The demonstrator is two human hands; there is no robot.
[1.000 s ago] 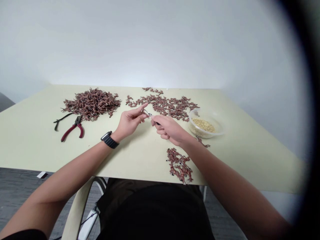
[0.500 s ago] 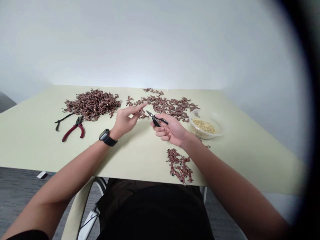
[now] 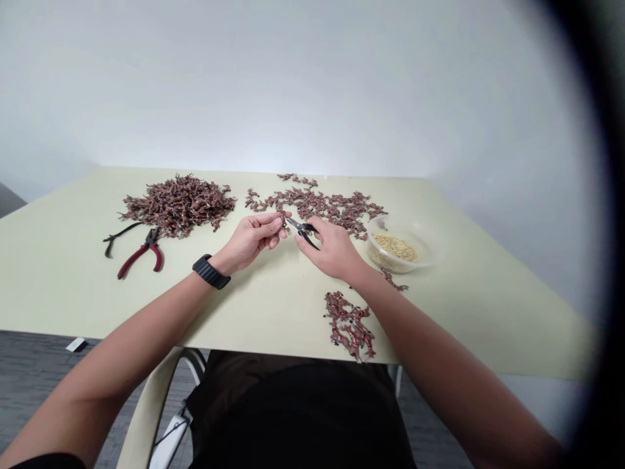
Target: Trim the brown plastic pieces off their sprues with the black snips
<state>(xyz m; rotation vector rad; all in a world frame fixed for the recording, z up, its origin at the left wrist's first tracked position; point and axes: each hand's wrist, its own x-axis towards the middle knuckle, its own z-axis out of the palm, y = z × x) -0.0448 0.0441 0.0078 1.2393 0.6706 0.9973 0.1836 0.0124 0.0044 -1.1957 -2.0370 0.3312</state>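
Observation:
My left hand pinches a small brown animal figurine between thumb and fingers above the table. My right hand is wrapped round the black-handled pliers, whose metal jaws point left and reach the figurine or stop just short of it; I cannot tell if they touch. Behind both hands lies a loose spread of similar figurines. A smaller group of figurines lies at the near table edge, beside my right forearm.
A tall heap of brown figurines is at the back left. Red-handled pliers and a black strip-like piece lie before it. On the right stands a clear plastic bowl with small golden pieces. A wall rises behind the table.
My left hand has turned, its pointing finger now curled in with the figurine at the fingertips. My right hand has rolled over, back upward, with the pliers' jaws brought to the figurine.

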